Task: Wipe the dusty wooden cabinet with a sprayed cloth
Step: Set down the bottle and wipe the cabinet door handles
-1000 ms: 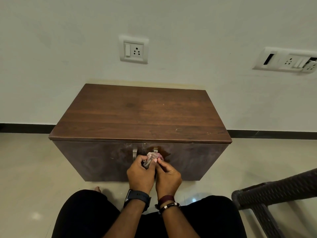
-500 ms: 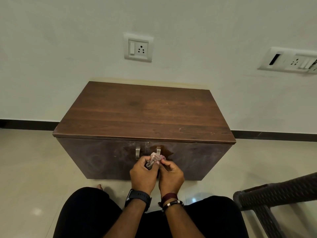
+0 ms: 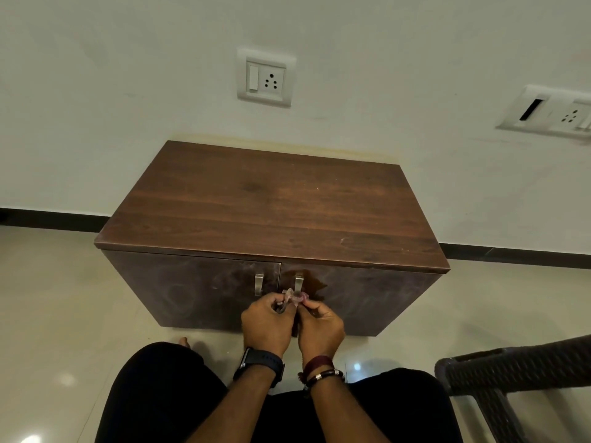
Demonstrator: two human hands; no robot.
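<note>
Both hands are up in front of the low dark-brown wooden cabinet (image 3: 271, 212), working a small crumpled pinkish cloth (image 3: 295, 297) between them. The left hand (image 3: 265, 324), with a black smartwatch (image 3: 260, 366) at the wrist, curls its fingers round the cloth's left end; the right hand (image 3: 321, 326), wearing dark beaded bracelets (image 3: 321, 372), pinches the right end. The cloth sits just before the 2 metal door handles (image 3: 259, 284), near the right one. A darker wet-looking patch (image 3: 315, 284) marks the right door. A white wall socket (image 3: 265, 79) sits above, a dark wicker chair (image 3: 518, 372) at right.
</note>
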